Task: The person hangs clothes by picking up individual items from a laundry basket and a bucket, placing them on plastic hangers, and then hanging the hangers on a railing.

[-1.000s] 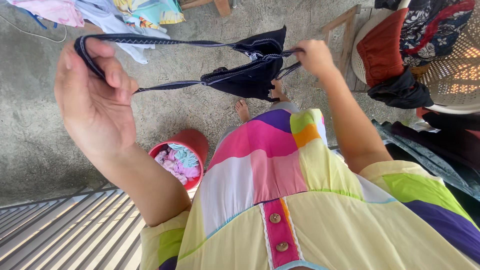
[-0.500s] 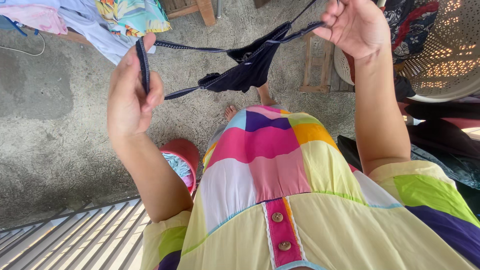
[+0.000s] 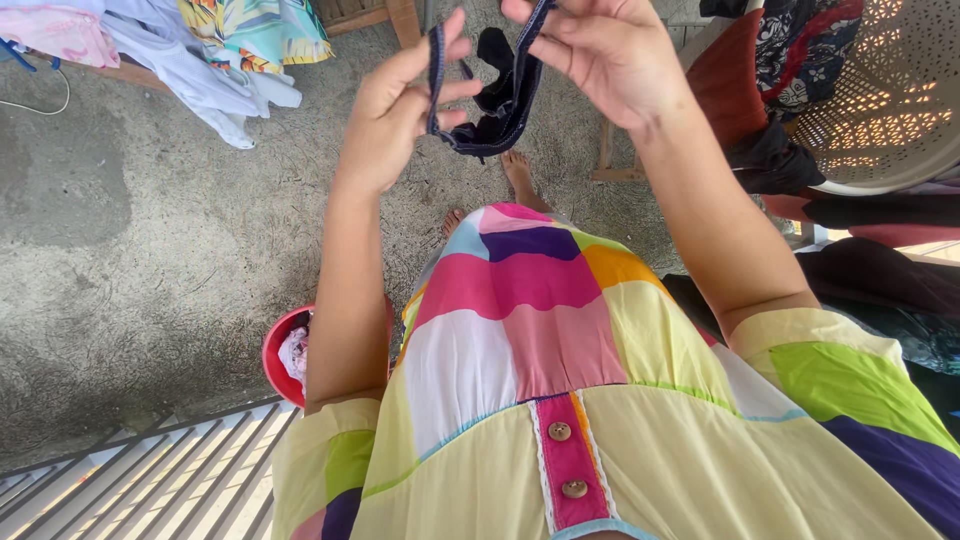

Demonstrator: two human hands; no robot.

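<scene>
Garment (image 3: pixel 497 100), small, dark navy w/ thin straps, bunched, left hand (image 3: pixel 388 115) & right hand (image 3: pixel 610 55) fingers pinching straps

At the top centre of the frame the left hand (image 3: pixel 385 120) and the right hand (image 3: pixel 610 55) sit close together, a small garment (image 3: pixel 495 100) strung between them. Clothes (image 3: pixel 215 60) lie in the upper left on the concrete floor (image 3: pixel 150 250). A bucket (image 3: pixel 280 350) stands at the lower left, partly behind the left forearm. A perforated basket (image 3: pixel 890 90) fills the upper right, with more clothing (image 3: pixel 760 90) draped just left of it.
</scene>
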